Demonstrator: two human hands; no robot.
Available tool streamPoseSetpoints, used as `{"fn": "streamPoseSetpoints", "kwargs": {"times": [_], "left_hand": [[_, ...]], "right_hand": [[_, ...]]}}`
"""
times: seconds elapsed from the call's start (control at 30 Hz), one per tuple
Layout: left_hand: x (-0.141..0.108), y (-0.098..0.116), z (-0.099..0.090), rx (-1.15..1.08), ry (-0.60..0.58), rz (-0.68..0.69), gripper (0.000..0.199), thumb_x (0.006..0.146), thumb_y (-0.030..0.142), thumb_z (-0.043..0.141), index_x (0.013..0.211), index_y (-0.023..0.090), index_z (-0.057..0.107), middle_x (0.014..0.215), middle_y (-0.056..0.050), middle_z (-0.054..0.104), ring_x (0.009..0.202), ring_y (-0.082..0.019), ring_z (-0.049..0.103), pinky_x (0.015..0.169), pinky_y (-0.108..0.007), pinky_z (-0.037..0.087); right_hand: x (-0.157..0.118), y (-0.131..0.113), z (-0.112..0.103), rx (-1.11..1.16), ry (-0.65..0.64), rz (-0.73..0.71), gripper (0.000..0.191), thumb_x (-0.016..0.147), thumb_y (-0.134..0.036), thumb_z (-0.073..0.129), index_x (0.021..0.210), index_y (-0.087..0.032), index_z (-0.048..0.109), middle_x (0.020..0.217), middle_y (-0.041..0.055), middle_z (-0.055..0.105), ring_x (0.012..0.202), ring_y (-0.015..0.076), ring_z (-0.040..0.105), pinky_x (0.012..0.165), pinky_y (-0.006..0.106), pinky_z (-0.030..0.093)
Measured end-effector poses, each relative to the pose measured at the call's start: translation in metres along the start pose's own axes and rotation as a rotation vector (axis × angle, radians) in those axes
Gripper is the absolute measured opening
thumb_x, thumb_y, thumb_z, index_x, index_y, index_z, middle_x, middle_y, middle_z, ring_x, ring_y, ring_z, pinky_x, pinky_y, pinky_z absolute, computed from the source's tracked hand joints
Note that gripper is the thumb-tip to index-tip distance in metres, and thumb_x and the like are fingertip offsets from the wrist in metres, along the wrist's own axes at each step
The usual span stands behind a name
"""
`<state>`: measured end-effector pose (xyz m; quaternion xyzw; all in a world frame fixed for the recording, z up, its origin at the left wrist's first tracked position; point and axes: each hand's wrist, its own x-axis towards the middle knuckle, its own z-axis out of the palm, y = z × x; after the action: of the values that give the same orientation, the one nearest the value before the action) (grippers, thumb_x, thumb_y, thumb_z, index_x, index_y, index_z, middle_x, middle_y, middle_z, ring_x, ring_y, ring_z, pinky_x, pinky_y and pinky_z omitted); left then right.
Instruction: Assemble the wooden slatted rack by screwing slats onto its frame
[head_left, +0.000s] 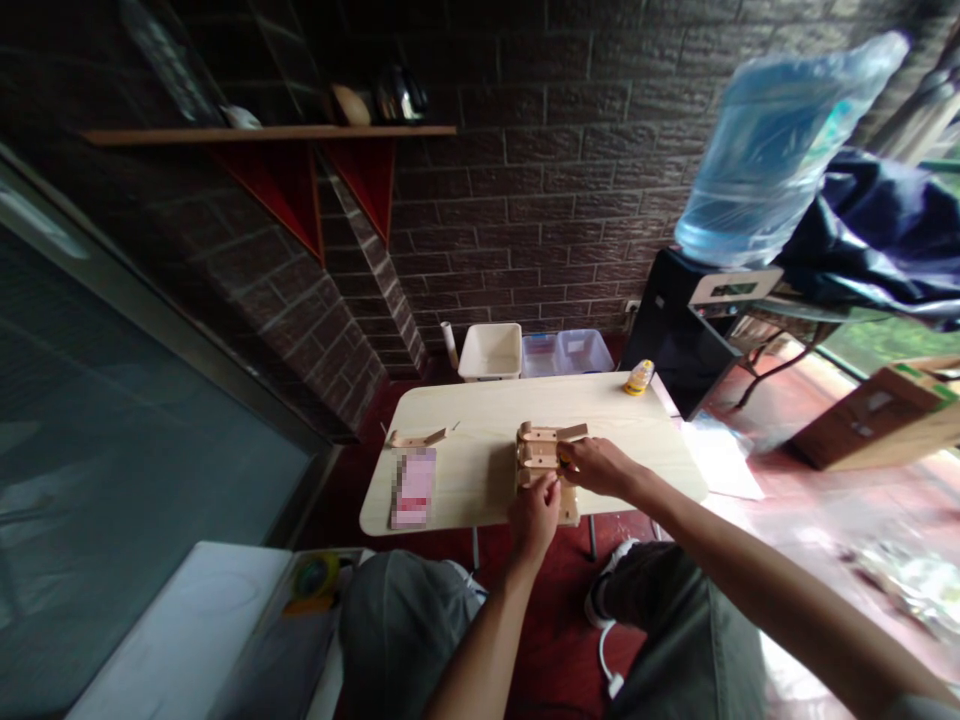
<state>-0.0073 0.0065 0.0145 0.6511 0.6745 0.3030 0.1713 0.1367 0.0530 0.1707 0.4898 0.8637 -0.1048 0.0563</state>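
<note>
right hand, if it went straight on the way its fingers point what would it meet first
Most likely the wooden assembly: the right hand points leftward across it. Depth is unclear, so it might pass just above.

Tan wooden blocks point(537, 453), pale cream tabletop point(480, 410), brown brick-patterned wall point(540, 210), blue bottle point(765, 150)

Daylight floods in from the right, bleaching patches of the floor point(795, 525) into glare. The left side sinks into gloom, with a pale reflected streak on the grey panel point(150, 450), and the brick wall point(517, 200) stays dark. A soft shadow falls left of the wooden assembly point(538, 450). Wide-angle distortion leans the water bottle point(757, 160) outward; the right edge smears. Pixelation covers part of the pink packet point(418, 485). Small joints on the assembly seem too soft to read.
</note>
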Motion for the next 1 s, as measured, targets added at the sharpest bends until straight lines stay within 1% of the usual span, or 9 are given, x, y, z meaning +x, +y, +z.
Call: {"fn": "streamPoseSetpoints", "kwargs": {"times": [0.17,0.33,0.4,0.53,0.7,0.9,1.0], "left_hand": [[0.001,-0.003,-0.003,-0.028,-0.027,0.0,0.027,0.094,0.04,0.057,0.114,0.032,0.073,0.09,-0.006,0.077,0.081,-0.02,0.07,0.071,-0.028,0.047],[0.001,-0.001,-0.006,-0.033,-0.033,-0.012,0.028,0.094,0.037,0.056,0.116,0.031,0.072,0.093,-0.006,0.078,0.081,-0.021,0.071,0.072,-0.028,0.048],[0.001,-0.001,-0.007,-0.035,-0.029,-0.006,0.029,0.094,0.036,0.057,0.118,0.031,0.072,0.093,-0.006,0.078,0.081,-0.02,0.071,0.073,-0.028,0.048],[0.001,0.0,-0.007,-0.027,-0.033,0.022,0.029,0.094,0.035,0.057,0.118,0.03,0.072,0.094,-0.006,0.078,0.083,-0.019,0.071,0.072,-0.026,0.048],[-0.002,-0.001,-0.006,0.001,0.011,0.036,0.026,0.094,0.036,0.058,0.115,0.032,0.072,0.092,-0.003,0.078,0.081,-0.017,0.072,0.069,-0.025,0.047],[-0.003,-0.003,-0.005,-0.008,0.005,0.072,0.027,0.092,0.033,0.061,0.117,0.029,0.072,0.09,-0.003,0.078,0.08,-0.017,0.072,0.069,-0.025,0.049],[-0.003,-0.004,-0.004,-0.031,0.0,0.07,0.028,0.091,0.031,0.062,0.118,0.027,0.071,0.089,-0.004,0.078,0.081,-0.018,0.073,0.071,-0.026,0.05]], "right_hand": [[0.004,0.001,-0.001,0.007,-0.012,0.002,0.026,0.094,-0.035,0.052,0.114,-0.022,0.063,0.1,0.0092,0.074,0.09,0.0245,0.07,0.073,0.028,0.046],[-0.002,0.002,-0.003,0.028,0.005,-0.001,0.024,0.093,-0.031,0.053,0.114,-0.025,0.063,0.102,0.0065,0.074,0.091,0.0228,0.07,0.073,0.027,0.045],[-0.005,0.002,-0.002,0.03,0.021,0.006,0.024,0.093,-0.03,0.053,0.115,-0.025,0.063,0.102,0.0065,0.074,0.092,0.0226,0.07,0.073,0.027,0.045],[-0.011,0.005,0.001,0.044,0.041,0.001,0.024,0.094,-0.032,0.053,0.114,-0.024,0.062,0.104,0.0069,0.073,0.093,0.0224,0.069,0.074,0.027,0.044],[-0.014,0.007,0.005,0.067,0.072,-0.013,0.023,0.093,-0.029,0.054,0.114,-0.024,0.062,0.107,0.006,0.073,0.093,0.0209,0.068,0.074,0.026,0.043],[-0.017,0.004,0.0,0.067,0.096,-0.021,0.023,0.093,-0.027,0.055,0.114,-0.024,0.062,0.107,0.0054,0.072,0.094,0.02,0.068,0.074,0.025,0.042],[-0.016,0.003,-0.001,0.042,0.097,-0.014,0.022,0.096,-0.029,0.051,0.113,-0.023,0.062,0.105,0.0062,0.073,0.092,0.0204,0.069,0.073,0.026,0.042]]}}
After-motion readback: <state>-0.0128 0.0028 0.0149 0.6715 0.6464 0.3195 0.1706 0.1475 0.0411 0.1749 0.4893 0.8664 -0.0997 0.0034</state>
